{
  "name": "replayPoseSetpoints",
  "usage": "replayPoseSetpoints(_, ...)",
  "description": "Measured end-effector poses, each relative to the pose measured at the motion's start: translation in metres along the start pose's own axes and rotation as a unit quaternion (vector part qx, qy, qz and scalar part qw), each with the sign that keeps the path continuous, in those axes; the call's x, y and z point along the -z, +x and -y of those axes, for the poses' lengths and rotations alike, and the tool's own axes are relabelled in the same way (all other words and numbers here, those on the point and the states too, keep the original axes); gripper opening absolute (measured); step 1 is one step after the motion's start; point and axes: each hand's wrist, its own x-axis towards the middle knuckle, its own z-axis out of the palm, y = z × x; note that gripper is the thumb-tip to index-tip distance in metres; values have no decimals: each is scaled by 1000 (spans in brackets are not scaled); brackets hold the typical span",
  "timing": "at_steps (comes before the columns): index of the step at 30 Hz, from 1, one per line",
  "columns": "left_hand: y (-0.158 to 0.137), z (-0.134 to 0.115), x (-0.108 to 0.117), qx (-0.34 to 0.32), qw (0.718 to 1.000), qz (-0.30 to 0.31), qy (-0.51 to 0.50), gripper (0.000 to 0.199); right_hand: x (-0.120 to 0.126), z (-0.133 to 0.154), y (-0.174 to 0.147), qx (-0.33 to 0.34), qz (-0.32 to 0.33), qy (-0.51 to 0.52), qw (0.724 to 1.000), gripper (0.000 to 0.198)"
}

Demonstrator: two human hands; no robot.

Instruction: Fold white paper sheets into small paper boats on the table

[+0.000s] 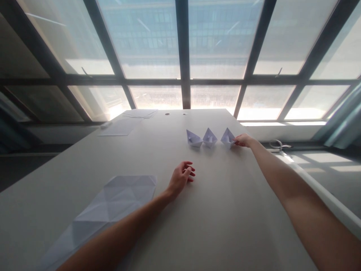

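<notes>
Three white folded paper boats stand in a row on the white table (214,180): a left boat (194,140), a middle boat (210,138) and a right boat (227,137). With its fingers closed on the right edge of the right boat, my right hand (242,140) reaches in from the side. My left hand (182,175) is over the table, nearer to me than the boats, fingers loosely curled and apart, holding nothing. Beside my left forearm lies a creased sheet of paper (113,199), partly covered by the arm.
Flat white sheets (118,127) lie at the far left of the table, with more paper (141,113) behind them. Two round holes are near the far edge. Large windows (152,41) rise beyond it. A curtain (337,120) hangs at the right.
</notes>
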Motion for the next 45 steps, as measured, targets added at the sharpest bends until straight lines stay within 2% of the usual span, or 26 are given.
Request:
replayPoseSetpoints(3,0,1,0,2,1000,0,2,32,-7,1,14,-81,25,27,996,11)
replayPoseSetpoints(9,-1,-2,0,7,1000,4,-1,32,-16,-5,32,-96,-3,91,991,13)
replayPoseSetpoints(17,-2,-5,1,12,1000,1,-5,32,-13,-24,28,-53,11,176,983,12)
replayPoseSetpoints(24,-3,-3,1,-4,1000,2,-8,31,-12,-46,16,3,-112,224,968,21)
replayPoseSetpoints(27,0,-3,2,-13,999,31,0,28,-12,-52,4,23,-161,226,960,24)
replayPoseSetpoints(30,6,-11,6,-39,997,68,15,26,-10,-56,-13,46,-189,214,957,26)
replayPoseSetpoints(33,12,-30,13,-76,995,65,-3,24,-8,-56,-36,77,-188,182,962,25)
replayPoseSetpoints(34,14,-37,15,-94,994,56,-9,24,-9,-54,-46,96,-183,161,965,25)
replayPoseSetpoints(37,21,-57,19,-159,987,-12,-24,20,-24,-39,-85,221,-123,31,967,33)
replayPoseSetpoints(39,26,-65,26,-187,978,-88,-18,19,-44,-24,-119,276,-46,7,960,36)
replayPoseSetpoints(41,29,-69,41,-184,975,-117,37,19,-67,-9,-155,309,53,-12,950,38)
replayPoseSetpoints(43,22,-68,68,-153,976,-27,154,21,-89,3,-188,350,130,-36,927,40)
replayPoseSetpoints(45,5,-64,104,-174,938,56,293,23,-105,10,-212,390,160,-73,904,42)
